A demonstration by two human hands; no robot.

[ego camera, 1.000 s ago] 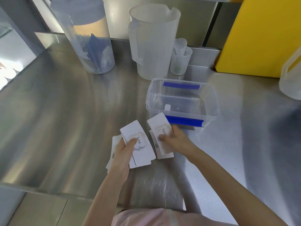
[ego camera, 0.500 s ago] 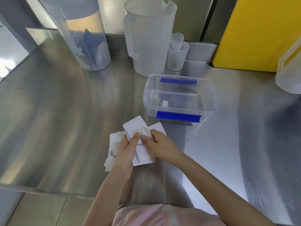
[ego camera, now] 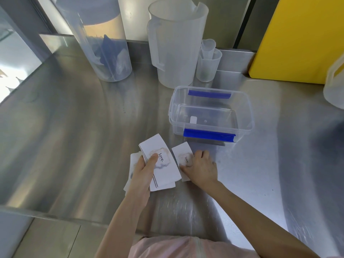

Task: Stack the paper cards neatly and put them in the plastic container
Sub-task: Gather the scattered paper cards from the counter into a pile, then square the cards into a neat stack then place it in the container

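on the steel surface (ego camera: 74, 127), left hand (ego camera: 143, 175) fingers clamp a stack of white "love." cards (ego camera: 162, 164); right hand (ego camera: 201, 168) fingers press one loose white card (ego camera: 183, 152) beside the clear blue-clipped plastic container (ego camera: 247, 116).

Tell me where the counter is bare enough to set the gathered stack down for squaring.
Widest bare steel lies left of the left hand, out to the tall jug. Another patch runs right of the right hand, below the plastic container. Crowded: loose cards between the hands and container, and pitchers behind.
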